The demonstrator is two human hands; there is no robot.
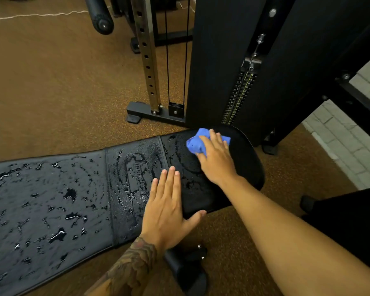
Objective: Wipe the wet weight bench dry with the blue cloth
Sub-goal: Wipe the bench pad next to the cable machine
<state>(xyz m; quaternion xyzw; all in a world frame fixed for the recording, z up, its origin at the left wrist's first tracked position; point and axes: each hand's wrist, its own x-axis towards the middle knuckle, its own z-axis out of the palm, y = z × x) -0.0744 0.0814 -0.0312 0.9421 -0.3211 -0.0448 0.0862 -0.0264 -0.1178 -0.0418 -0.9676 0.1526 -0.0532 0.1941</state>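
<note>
Many droplets (69, 193) bead the weight bench (41, 210), the bunched blue cloth (195, 144) clasped under the right hand (217, 159), the left hand (167, 212) flat.

Left hand (169, 210) flat, fingers (168, 184) straight (forearm tattooed), right hand (216, 159) outstretched, fingers gripping blue cloth (195, 144)

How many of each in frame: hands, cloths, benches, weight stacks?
Hands: 2, left hand flat on the bench, right hand on the cloth
blue cloth: 1
weight bench: 1, beaded with water
weight stack: 1
Total: 5
</note>
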